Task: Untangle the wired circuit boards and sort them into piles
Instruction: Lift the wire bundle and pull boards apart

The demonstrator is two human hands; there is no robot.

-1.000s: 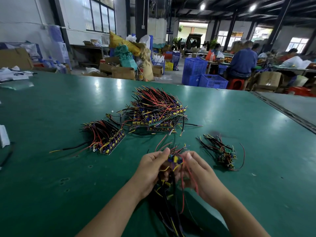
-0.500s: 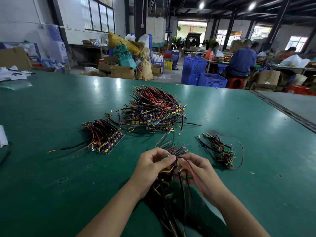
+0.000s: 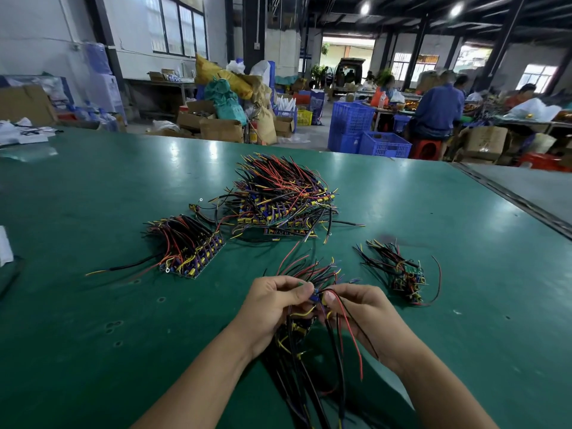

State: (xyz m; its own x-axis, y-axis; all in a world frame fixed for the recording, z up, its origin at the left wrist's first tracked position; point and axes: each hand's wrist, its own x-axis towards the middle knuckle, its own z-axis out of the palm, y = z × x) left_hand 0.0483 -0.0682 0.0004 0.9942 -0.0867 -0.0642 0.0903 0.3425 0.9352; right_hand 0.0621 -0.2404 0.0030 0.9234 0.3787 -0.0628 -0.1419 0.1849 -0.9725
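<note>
Three piles of wired circuit boards lie on the glossy green bench (image 3: 93, 335):
- a large central heap (image 3: 284, 196)
- a neat left stack (image 3: 188, 249), boards aligned edge-on
- a small loose right cluster (image 3: 399, 270)

One tangled bundle (image 3: 312, 335) sits at the near edge. The left hand (image 3: 272, 308) and right hand (image 3: 362, 311) each pinch its top. Thin red, black and yellow insulated wires trail below.

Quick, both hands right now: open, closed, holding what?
Left hand: closed, pinching the tangled bundle of black, red and yellow wired circuit boards.
Right hand: closed, pinching wires of the same bundle.
</note>
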